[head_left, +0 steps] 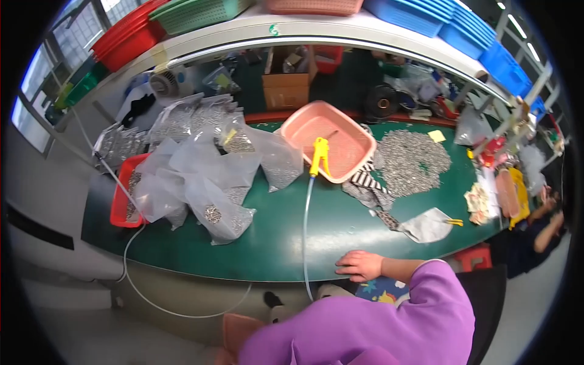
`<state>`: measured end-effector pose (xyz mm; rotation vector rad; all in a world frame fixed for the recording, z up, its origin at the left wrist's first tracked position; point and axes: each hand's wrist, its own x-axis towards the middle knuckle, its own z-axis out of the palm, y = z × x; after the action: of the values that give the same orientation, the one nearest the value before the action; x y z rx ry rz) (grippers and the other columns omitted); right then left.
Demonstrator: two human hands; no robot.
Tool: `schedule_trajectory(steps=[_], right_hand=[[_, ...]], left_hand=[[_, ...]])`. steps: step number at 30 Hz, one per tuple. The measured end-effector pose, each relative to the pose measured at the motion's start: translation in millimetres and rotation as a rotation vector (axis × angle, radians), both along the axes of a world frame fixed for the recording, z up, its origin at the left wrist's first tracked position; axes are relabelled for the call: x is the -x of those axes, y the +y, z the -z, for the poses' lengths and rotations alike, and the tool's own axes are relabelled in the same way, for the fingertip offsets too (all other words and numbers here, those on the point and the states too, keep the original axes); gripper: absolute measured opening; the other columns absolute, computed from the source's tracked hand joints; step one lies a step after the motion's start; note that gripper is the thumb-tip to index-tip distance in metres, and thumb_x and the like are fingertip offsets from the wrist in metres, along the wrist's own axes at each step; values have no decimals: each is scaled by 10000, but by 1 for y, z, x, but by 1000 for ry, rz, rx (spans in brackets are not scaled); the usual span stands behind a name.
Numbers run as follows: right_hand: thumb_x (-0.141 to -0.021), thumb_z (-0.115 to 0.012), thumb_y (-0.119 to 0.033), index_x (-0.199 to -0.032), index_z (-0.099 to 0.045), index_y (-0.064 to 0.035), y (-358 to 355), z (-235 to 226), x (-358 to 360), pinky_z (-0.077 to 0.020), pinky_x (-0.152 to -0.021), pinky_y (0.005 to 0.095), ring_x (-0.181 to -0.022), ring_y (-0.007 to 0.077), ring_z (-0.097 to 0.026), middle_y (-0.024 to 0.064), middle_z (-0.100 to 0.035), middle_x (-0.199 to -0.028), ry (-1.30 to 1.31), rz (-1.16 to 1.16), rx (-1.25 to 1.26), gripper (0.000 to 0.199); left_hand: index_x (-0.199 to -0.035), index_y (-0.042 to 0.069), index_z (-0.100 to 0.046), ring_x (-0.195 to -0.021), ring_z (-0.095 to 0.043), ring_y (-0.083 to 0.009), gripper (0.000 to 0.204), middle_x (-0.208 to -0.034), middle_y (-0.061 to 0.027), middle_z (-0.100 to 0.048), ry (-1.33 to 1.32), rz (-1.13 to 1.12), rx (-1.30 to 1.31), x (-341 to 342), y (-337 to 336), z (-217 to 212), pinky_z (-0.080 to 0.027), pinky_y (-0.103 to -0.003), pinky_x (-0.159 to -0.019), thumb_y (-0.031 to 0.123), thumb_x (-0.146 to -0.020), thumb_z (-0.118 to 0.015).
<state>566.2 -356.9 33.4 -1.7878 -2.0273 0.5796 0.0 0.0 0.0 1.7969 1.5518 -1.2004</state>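
Observation:
My right hand (pixel 360 266) lies palm down on the front edge of the green table (pixel 274 243), fingers stretched to the left and holding nothing. My left hand does not show. Beyond the right hand, a yellow air blow gun (pixel 320 153) leans on the near rim of a pink plastic basket (pixel 293 123), its clear hose (pixel 305 231) running down over the table edge. To the right of the basket spreads a pile of small metal parts (pixel 420 161). Striped cloth (pixel 371 185) bunches beside the pile. Nearer me lie a grey cloth (pixel 426 225) and a yellow-handled tool (pixel 454 222).
Clear plastic bags of metal parts (pixel 213 176) crowd the left, beside a red basket (pixel 118 207). A cardboard box (pixel 286 91) stands at the back. Above runs a shelf (pixel 328 25) of stacked baskets. Another person's arm (pixel 547 231) shows at far right.

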Motion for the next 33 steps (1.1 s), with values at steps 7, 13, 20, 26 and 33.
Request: schedule_trajectory(steps=[7, 13, 20, 26, 33], right_hand=[[-798, -643, -302, -1308, -505, -167, -19, 2, -34, -350, -1055, 430, -1195, 240, -489, 68, -497, -1324, 3, -67, -53, 545], [-801, -648, -270, -1303, -499, -162, -9, 9, -38, -342, -1062, 428, -1218, 249, -471, 73, -488, -1328, 55, -125, 2, 534], [-802, -641, -250, -1281, -505, -127, -18, 4, -33, -331, -1062, 447, -1211, 279, -461, 106, -478, -1304, 36, -116, -102, 513], [-764, -649, -165, -1244, -496, -72, -26, 25, -24, -328, -1054, 461, -1225, 320, -432, 147, -468, -1280, -13, -176, -308, 512], [-744, -638, -117, -1144, -570, -57, -38, 45, -34, -388, -1000, 424, -1169, 318, -481, 143, -526, -1199, 9, -149, -480, 410]], left_hand=[[-1257, 103, -502, -819, -544, -322, 484, -1022, -129, -551, -340, -391, -214, 48, -73, 28, -453, -502, -629, 291, -819, -581], [-1238, 77, -525, -592, -514, -217, 477, -759, -86, -583, -632, -731, -383, 74, -162, 79, -424, -373, -490, 273, -806, -577], [-1340, 125, -487, -514, -463, -148, 542, -713, -57, -577, -710, -1050, -464, 70, -214, 129, -378, -315, -428, 388, -874, -575], [-1242, 125, -416, -721, -615, -261, 423, -935, -79, -549, -963, -1384, -628, 32, -257, 158, -576, -371, -515, 222, -834, -475], [-992, 57, -523, -780, -598, -253, 269, -979, -119, -563, -1347, -1416, -820, 5, -306, 49, -578, -383, -612, 183, -755, -535]])
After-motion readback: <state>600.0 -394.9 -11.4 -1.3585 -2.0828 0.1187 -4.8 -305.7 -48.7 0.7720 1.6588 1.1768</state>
